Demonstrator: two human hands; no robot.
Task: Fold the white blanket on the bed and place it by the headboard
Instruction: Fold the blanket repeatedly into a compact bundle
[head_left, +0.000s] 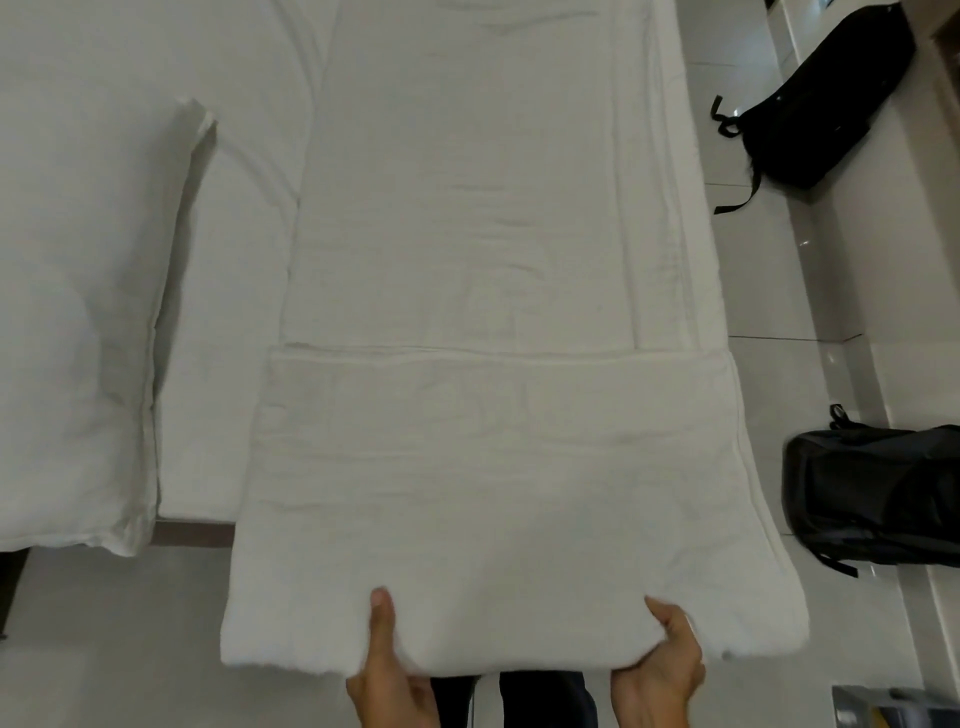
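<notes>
The white blanket (493, 493) lies as a long strip down the right side of the bed (228, 312), its near end doubled back into a thick folded layer that overhangs the bed's near edge. My left hand (387, 670) grips the folded near edge from below, thumb on top. My right hand (662, 660) holds the same edge further right, thumb on top as well. The far part of the blanket (467, 182) stretches flat away from me. No headboard is in view.
A white pillow (78, 338) lies on the bed's left side. Two black backpacks stand on the tiled floor to the right, one far (821, 98) and one near (872, 499). My dark trouser legs (540, 699) show under the blanket's edge.
</notes>
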